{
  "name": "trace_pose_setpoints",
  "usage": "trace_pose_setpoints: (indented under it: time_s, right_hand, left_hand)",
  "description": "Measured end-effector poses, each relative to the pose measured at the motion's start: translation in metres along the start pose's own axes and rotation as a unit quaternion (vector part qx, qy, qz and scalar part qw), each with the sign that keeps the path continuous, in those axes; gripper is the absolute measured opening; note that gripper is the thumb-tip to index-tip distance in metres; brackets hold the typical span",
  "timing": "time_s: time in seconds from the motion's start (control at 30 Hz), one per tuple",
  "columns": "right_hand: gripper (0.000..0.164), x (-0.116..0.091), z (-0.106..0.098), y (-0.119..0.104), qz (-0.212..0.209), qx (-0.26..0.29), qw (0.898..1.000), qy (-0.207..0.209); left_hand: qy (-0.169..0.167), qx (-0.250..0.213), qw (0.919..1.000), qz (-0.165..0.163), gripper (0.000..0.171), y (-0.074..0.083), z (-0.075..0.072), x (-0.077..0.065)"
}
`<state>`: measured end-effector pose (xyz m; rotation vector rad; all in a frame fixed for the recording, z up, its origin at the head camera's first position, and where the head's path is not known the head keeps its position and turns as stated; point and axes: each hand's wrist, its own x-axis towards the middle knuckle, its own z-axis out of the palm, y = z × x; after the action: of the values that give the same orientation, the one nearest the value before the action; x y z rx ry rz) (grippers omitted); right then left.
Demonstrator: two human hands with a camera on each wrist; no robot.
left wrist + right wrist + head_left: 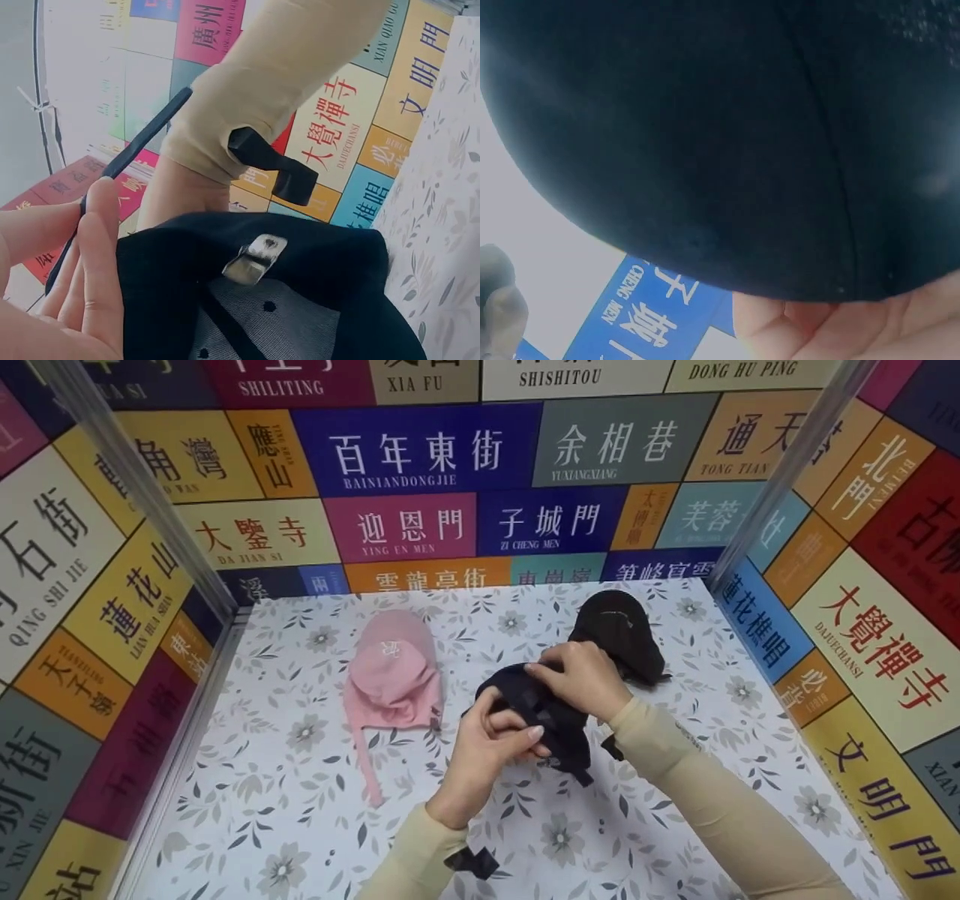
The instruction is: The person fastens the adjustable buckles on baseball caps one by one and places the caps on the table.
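Observation:
A dark navy cap is between both hands, above the table. In the left wrist view its inside shows mesh lining and a metal buckle at the edge. My left hand pinches the thin strap of this cap between thumb and fingers. My right hand grips the far side of the cap; in the right wrist view, its fingers are at the cap's rim and partly hidden by the dark fabric.
A pink cap lies on the left of the flower-patterned table, its strap trailing towards me. A dark brown cap lies just beyond my right hand. Colourful sign-printed walls enclose the table at the back and sides.

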<state>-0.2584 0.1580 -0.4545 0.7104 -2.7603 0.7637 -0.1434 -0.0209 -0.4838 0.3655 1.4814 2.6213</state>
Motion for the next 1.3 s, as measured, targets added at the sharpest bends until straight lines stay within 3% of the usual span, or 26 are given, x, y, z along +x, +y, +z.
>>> trace_pose_setpoints:
  time_s: [0.17, 0.3, 0.5, 0.63, 0.83, 0.9, 1.0, 1.13, 1.23, 1.3]
  right_hand:
    - [0.019, -0.006, -0.015, 0.002, 0.029, 0.019, 0.998, 0.055]
    - [0.015, -0.015, -0.029, 0.001, 0.019, 0.014, 0.993, 0.112]
    - [0.007, -0.033, -0.04, -0.001, -0.034, 0.019, 0.981, 0.187]
    - [0.007, -0.05, -0.039, -0.003, -0.105, 0.013, 0.975, 0.197]
    - [0.024, -0.076, -0.02, -0.005, -0.219, 0.008, 0.965, 0.143]
    - [0.031, -0.083, -0.01, -0.005, -0.242, 0.001, 0.963, 0.117]
    - [0.028, -0.093, 0.007, -0.006, -0.265, -0.02, 0.959, 0.096]
    - [0.039, -0.103, 0.028, -0.003, -0.29, -0.07, 0.947, 0.117]
    - [0.064, -0.106, 0.04, 0.001, -0.31, -0.122, 0.931, 0.152]
    - [0.068, -0.107, 0.048, 0.003, -0.323, -0.147, 0.919, 0.171]
  left_hand:
    - [0.029, -0.005, 0.9995, 0.009, 0.055, 0.003, 0.001, 0.004]
    - [0.035, -0.003, 0.9992, 0.019, 0.054, 0.003, 0.002, 0.007]
    - [0.038, 0.0, 0.9988, 0.031, 0.053, 0.002, 0.002, 0.009]
    - [0.042, -0.002, 0.9984, 0.037, 0.052, 0.003, 0.0, 0.01]
    - [0.049, -0.004, 0.9975, 0.051, 0.05, 0.004, -0.002, 0.011]
    - [0.05, -0.004, 0.9973, 0.054, 0.049, 0.005, -0.003, 0.011]
    - [0.048, -0.007, 0.9974, 0.053, 0.051, 0.006, -0.003, 0.01]
    - [0.046, -0.012, 0.9975, 0.051, 0.05, 0.006, -0.003, 0.009]
    - [0.048, -0.013, 0.9974, 0.052, 0.048, 0.006, -0.004, 0.007]
    - [0.05, -0.011, 0.9973, 0.053, 0.047, 0.005, -0.005, 0.005]
